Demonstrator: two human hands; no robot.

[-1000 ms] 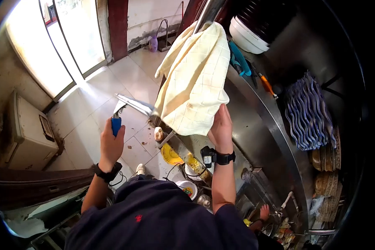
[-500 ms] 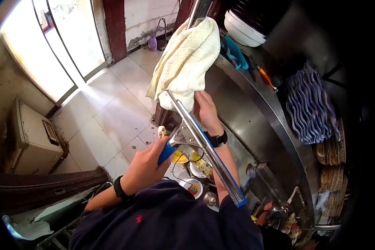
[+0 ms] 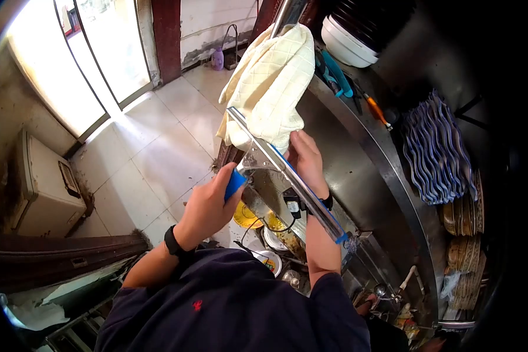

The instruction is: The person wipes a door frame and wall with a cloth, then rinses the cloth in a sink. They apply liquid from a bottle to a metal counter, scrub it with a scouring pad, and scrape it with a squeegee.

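My left hand (image 3: 207,202) is closed around the blue handle of a squeegee (image 3: 293,176). Its long metal bar slants from the cloth down to the right, across my right forearm. A cream checked cloth (image 3: 278,82) hangs over a metal rail (image 3: 288,16), and the bar's upper end rests against it or just in front. My right hand (image 3: 308,161) is behind the bar, its fingers curled at the cloth's lower edge and apparently gripping it. The squeegee partly hides this hand.
To the right runs a curved steel counter (image 3: 387,158) with blue-handled pliers (image 3: 337,76), an orange-handled tool (image 3: 376,111), white bowls (image 3: 349,41) and stacked wavy dishes (image 3: 437,149). Below sit a yellow basin (image 3: 248,216) and a white bucket (image 3: 270,262). Another person's hand (image 3: 366,305) shows lower right.
Both hands have shifted slightly, the right one to the right and down. The squeegee's lower end has swung up, and the cloth's lower part has moved right.
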